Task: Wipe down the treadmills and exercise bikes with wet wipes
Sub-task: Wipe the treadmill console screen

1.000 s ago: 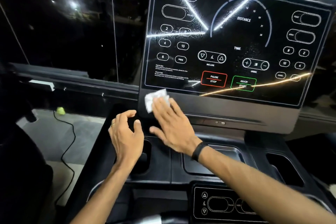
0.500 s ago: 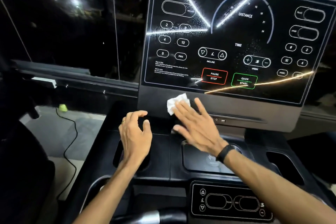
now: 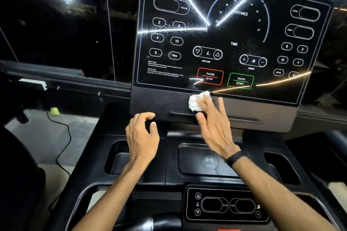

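Right hand: my right hand [image 3: 214, 129] lies flat with fingers straight and slightly spread, pressing the wet wipe [image 3: 197, 102] against the treadmill console [image 3: 234, 33].
Wet wipe: white and crumpled, under my right fingertips, on the matte strip of the console just below the red PAUSE/STOP button [image 3: 210, 76], partly covered by my fingers.
Left hand: my left hand [image 3: 142, 137] holds nothing; its fingers are loosely curled and hang in front of the console's lower left edge, with a ring on one finger.
Wristband: a black wristband [image 3: 234, 158] sits on my right wrist, below the console.
Charging pad: a tray with a wireless symbol [image 3: 209, 161] lies below the console, under my right wrist.
Cable: a black cable [image 3: 63, 137] runs over the floor, left of the console.
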`<state>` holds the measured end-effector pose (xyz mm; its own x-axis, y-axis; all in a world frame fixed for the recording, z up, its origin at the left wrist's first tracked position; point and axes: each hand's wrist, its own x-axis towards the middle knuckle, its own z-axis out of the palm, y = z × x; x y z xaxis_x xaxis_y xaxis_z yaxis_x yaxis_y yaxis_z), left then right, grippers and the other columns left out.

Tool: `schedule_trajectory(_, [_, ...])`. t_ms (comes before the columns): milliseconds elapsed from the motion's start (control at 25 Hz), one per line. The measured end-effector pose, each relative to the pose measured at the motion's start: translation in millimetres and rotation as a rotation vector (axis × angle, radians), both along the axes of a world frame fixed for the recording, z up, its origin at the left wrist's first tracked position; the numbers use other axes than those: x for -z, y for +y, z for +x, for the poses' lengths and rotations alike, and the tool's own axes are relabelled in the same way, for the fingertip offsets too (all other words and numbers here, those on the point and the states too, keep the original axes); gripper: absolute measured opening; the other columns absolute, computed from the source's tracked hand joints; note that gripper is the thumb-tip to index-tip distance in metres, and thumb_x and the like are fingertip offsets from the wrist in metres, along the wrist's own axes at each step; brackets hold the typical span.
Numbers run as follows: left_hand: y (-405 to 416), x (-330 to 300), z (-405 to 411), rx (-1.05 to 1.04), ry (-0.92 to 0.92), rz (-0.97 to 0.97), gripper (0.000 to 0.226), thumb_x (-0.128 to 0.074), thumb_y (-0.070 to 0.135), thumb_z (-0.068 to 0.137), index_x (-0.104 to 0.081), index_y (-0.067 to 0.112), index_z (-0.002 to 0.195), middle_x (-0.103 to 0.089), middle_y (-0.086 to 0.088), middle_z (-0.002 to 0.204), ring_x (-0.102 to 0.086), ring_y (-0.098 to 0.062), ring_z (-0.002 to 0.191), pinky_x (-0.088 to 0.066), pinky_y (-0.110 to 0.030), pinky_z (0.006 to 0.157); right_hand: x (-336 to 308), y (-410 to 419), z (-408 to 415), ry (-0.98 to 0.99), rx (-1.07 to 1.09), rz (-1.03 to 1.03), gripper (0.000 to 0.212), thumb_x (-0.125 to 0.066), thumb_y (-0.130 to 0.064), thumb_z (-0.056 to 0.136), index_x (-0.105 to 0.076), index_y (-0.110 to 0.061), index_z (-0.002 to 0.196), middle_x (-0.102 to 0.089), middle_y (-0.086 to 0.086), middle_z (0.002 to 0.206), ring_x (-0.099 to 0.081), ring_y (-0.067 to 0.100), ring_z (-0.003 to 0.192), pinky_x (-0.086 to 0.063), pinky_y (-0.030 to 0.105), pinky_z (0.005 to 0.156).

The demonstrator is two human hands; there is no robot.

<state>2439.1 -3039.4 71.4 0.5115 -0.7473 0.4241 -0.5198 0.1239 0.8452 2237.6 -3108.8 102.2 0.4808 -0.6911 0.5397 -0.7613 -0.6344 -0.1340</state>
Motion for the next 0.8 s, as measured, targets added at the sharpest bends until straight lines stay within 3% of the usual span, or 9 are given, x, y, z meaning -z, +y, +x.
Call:
schedule_trajectory(120, [0.7, -1.6, -2.1, 0.026, -0.010, -0.004, 0.024, -0.064, 0.000, 0.086, -0.066, 0.016, 0.105, -0.064, 0.009, 0.104, -0.058, -0.017, 0.103, -0.043, -0.046, 0.100, 4.8, 1.2, -21.3, 0.042, -0.007, 0.000, 0.054, -0.030, -0.044, 0.104, -0.047, -0.007, 0.139, -0.060, 0.008, 0.135, -0.054, 0.024, 0.128, -0.007, 0.039, 0.126])
schedule_trajectory(200, [0.5, 0.8, 1.5, 0.024, -0.005, -0.010, 0.024, -0.064, -0.001, 0.086, -0.066, 0.016, 0.104, -0.065, 0.007, 0.103, -0.058, -0.018, 0.103, -0.044, -0.046, 0.099, 5.4, -10.9, -56.2, -0.145, 0.177, 0.011, 0.053, -0.026, -0.045, 0.104, -0.052, -0.009, 0.133, -0.065, 0.009, 0.124, -0.057, 0.033, 0.124, -0.007, 0.035, 0.125])
schedule_trajectory(280, [1.9, 1.7, 2.5, 0.012, -0.016, -0.005, 0.024, -0.064, -0.001, 0.086, -0.066, 0.016, 0.104, -0.065, 0.006, 0.103, -0.059, -0.019, 0.102, -0.044, -0.046, 0.098, 5.3, -19.4, -98.8, -0.359, 0.414, 0.039, 0.058, -0.025, -0.044, 0.103, -0.051, -0.003, 0.134, -0.064, 0.017, 0.121, -0.045, 0.040, 0.135, -0.017, 0.038, 0.122])
schedule_trajectory(360, [-1.3, 2.7, 1.2, 0.004, -0.027, -0.007, 0.024, -0.063, 0.000, 0.086, -0.066, 0.016, 0.104, -0.066, 0.006, 0.103, -0.060, -0.021, 0.102, -0.044, -0.045, 0.097, 14.8, -13.2, -111.3, -0.438, 0.557, 0.065, 0.062, -0.024, -0.047, 0.101, -0.047, -0.003, 0.139, -0.057, 0.020, 0.133, -0.032, 0.042, 0.143, -0.023, 0.044, 0.117])
schedule_trajectory(480, [-11.3, -0.2, -23.7, 0.043, -0.078, -0.030, 0.022, -0.058, 0.007, 0.085, -0.066, 0.015, 0.103, -0.066, 0.005, 0.102, -0.059, -0.022, 0.101, -0.044, -0.044, 0.095, 20.3, 1.7, -59.4, -0.417, 0.301, 0.101, 0.056, -0.036, -0.045, 0.102, -0.044, -0.010, 0.144, -0.048, 0.013, 0.147, -0.036, 0.032, 0.143, -0.028, 0.047, 0.118])
schedule_trajectory(560, [-17.1, -4.4, -45.4, 0.063, -0.098, -0.061, 0.026, -0.055, 0.011, 0.082, -0.065, 0.015, 0.105, -0.065, 0.005, 0.103, -0.057, -0.022, 0.102, -0.040, -0.038, 0.093, 13.1, 5.2, -13.1, -0.209, 0.052, 0.090, 0.053, -0.041, -0.039, 0.104, -0.041, -0.011, 0.149, -0.039, 0.008, 0.156, -0.027, 0.021, 0.149, -0.017, 0.039, 0.124])
schedule_trajectory(640, [-22.8, -9.0, -61.6, 0.054, -0.124, -0.091, 0.029, -0.057, 0.010, 0.082, -0.065, 0.015, 0.109, -0.064, 0.003, 0.107, -0.054, -0.022, 0.104, -0.035, -0.031, 0.091, 15.0, 1.8, -1.6, 0.034, -0.027, 0.040, 0.053, -0.034, -0.039, 0.106, -0.039, -0.011, 0.152, -0.037, 0.005, 0.158, -0.024, 0.019, 0.150, -0.009, 0.041, 0.125])
schedule_trajectory(720, [-28.3, -10.0, -66.4, 0.028, -0.171, -0.113, 0.032, -0.058, 0.009, 0.081, -0.066, 0.013, 0.112, -0.063, 0.000, 0.111, -0.051, -0.023, 0.106, -0.032, -0.031, 0.092, 19.9, -6.6, -40.1, 0.006, 0.119, 0.004, 0.051, -0.029, -0.040, 0.105, -0.047, -0.014, 0.146, -0.045, 0.005, 0.153, -0.036, 0.028, 0.144, -0.014, 0.046, 0.122])
schedule_trajectory(800, [-30.5, -6.9, -62.8, 0.006, -0.209, -0.137, 0.034, -0.057, 0.008, 0.081, -0.068, 0.011, 0.113, -0.064, -0.003, 0.112, -0.052, -0.025, 0.107, -0.034, -0.034, 0.094, 27.0, -16.6, -93.0, -0.303, 0.470, 0.032, 0.057, -0.024, -0.044, 0.101, -0.051, -0.010, 0.138, -0.049, 0.010, 0.145, -0.042, 0.037, 0.130, -0.022, 0.051, 0.117])
